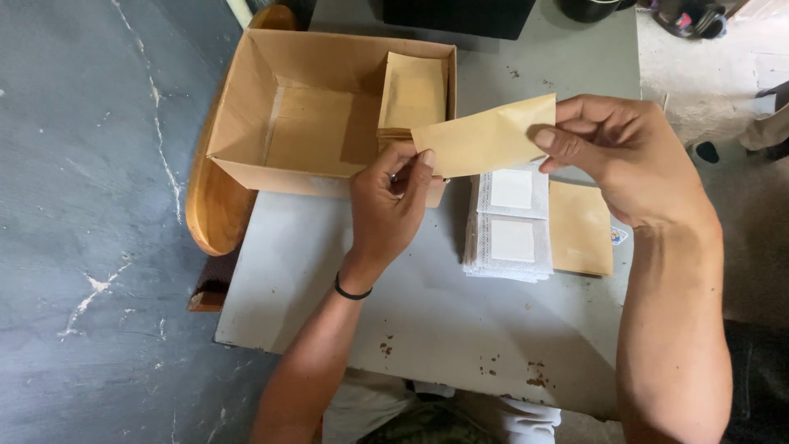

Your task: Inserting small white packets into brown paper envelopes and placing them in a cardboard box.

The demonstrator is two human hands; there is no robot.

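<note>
The left hand [385,210] and the right hand [620,156] held a flat, rectangular tan paper envelope [486,136] between them, tilted slightly above the table. The left fingers were pinched narrowly on its lower left corner, thumb pressed to the smooth paper; the right thumb and fingertips clamped its right edge, the remaining fingers curled loosely behind. A thin black band [352,291] circled the left wrist.

Just behind the left fingers stood an open brown cardboard box [246,107] with matte walls and a taped seam, a neat stack of matching tan envelopes [412,92] leaning upright against its far corner. Below the right fingers lay a pile of white, gauze-textured square pads [511,230] with smooth centres, and beside it a flat pile of tan envelopes [582,228]. All rested on a grey painted metal table [345,304], chipped and rust-spotted near its front edge.
</note>
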